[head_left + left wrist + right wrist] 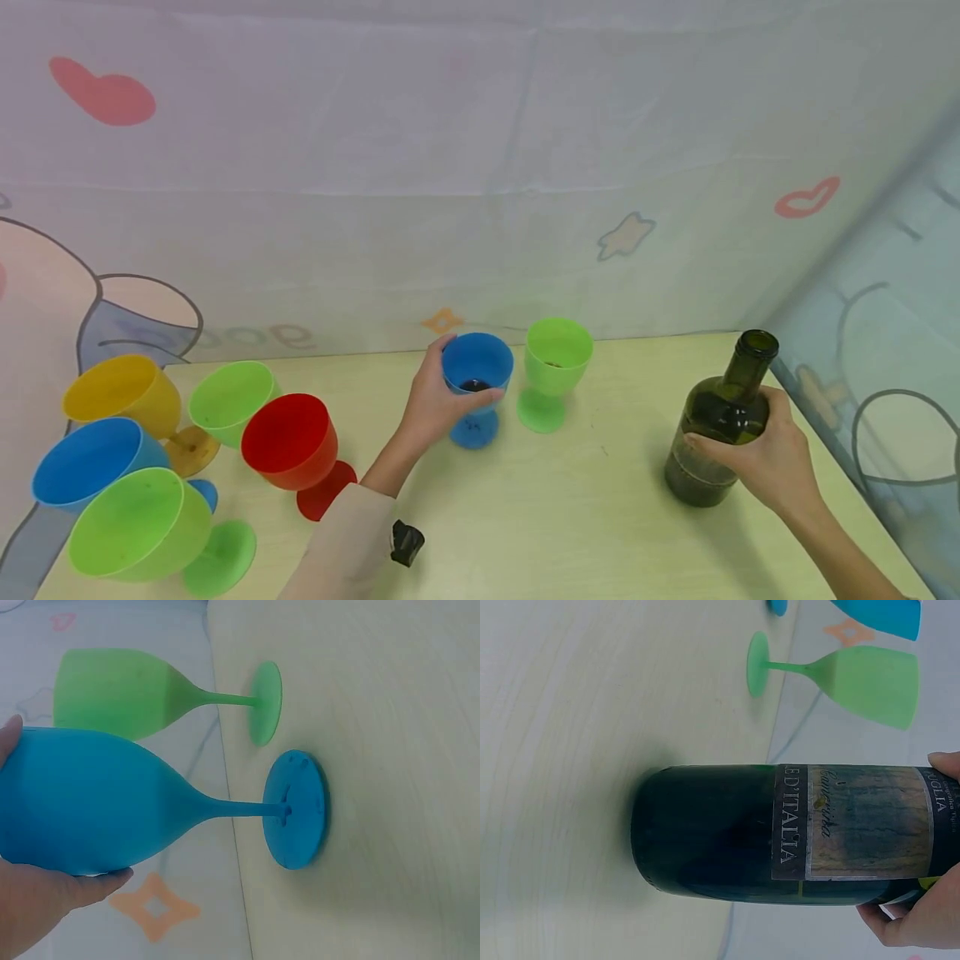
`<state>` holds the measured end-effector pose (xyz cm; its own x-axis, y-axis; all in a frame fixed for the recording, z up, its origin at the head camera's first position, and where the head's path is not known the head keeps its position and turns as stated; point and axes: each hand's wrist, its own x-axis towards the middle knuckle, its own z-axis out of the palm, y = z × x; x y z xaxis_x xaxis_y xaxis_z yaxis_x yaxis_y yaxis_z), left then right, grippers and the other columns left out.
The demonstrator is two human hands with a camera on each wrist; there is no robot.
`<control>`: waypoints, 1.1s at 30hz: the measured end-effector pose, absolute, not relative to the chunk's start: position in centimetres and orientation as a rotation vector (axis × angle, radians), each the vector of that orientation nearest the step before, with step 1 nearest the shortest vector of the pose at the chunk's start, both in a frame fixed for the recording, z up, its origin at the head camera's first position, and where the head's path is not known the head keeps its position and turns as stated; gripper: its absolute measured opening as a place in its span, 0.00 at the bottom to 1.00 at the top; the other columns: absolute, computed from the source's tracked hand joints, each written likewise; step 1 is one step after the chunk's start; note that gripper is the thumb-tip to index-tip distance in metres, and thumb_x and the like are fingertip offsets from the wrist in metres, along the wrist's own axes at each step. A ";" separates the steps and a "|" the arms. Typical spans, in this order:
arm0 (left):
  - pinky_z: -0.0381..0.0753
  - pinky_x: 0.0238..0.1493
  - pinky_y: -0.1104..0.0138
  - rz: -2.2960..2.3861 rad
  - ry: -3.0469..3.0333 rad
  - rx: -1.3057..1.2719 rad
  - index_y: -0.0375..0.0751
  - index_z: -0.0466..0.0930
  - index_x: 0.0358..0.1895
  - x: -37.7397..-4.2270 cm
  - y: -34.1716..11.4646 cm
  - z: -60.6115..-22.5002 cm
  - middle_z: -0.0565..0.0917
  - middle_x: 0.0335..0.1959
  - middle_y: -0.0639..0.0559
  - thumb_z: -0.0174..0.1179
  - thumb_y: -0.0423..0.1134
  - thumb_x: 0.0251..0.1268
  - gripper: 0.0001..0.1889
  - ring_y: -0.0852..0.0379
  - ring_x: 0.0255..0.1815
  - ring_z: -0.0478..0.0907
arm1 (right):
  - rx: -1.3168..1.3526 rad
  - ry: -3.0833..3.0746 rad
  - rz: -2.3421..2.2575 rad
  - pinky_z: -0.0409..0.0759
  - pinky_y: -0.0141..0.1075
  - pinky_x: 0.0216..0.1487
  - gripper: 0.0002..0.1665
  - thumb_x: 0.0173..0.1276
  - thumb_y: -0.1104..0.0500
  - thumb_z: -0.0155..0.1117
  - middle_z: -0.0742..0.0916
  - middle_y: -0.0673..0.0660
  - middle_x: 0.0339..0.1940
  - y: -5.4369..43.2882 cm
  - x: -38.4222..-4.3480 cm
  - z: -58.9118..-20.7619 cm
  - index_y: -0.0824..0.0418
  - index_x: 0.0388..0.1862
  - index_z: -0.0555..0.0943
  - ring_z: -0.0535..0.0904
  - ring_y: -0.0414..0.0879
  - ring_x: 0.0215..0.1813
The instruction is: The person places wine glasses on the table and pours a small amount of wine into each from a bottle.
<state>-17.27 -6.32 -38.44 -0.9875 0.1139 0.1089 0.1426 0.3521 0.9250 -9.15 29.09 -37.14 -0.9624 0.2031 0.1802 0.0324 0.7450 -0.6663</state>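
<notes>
Blue goblet point(150, 802) stands upright near the back of the pale table point(600, 525), something dark in its bowl. The left hand point(435, 404) grips that bowl, thumb across the front and fingers round the far side. Well to the right, the right hand point(776, 462) is wrapped round the dark green bottle point(716, 417), which is upright; whether its base touches the table I cannot tell.

A light green goblet point(557, 367) stands just beside the blue one, between it and the bottle, with small specks inside. On the left side a cluster crowds together: a red goblet point(292, 446) near the left forearm, a back green goblet point(232, 400), a yellow goblet point(123, 396), a second blue goblet point(97, 462) and, overlapping it in view, a front green goblet point(142, 525). A printed cloth point(480, 150) hangs directly behind the table.
</notes>
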 end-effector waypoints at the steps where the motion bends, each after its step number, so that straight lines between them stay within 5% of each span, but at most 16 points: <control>1: 0.67 0.55 0.46 -1.755 -2.557 -0.249 0.40 0.51 0.68 -17.5 -6.2 -38.5 0.62 0.65 0.41 0.71 0.45 0.45 0.48 0.41 0.63 0.60 | -0.184 -2.705 1.027 0.71 0.53 0.36 0.52 0.47 0.51 0.75 0.73 0.73 0.47 29.1 -9.2 -37.1 0.70 0.60 0.54 0.72 0.68 0.44; 33: 0.63 0.57 0.46 -1.771 -2.557 -0.233 0.39 0.51 0.69 -20.0 -4.5 -39.0 0.58 0.67 0.43 0.70 0.45 0.47 0.48 0.42 0.64 0.58 | -0.213 -2.712 1.041 0.70 0.54 0.37 0.52 0.47 0.51 0.74 0.72 0.73 0.49 29.2 -9.1 -37.1 0.69 0.61 0.53 0.71 0.68 0.46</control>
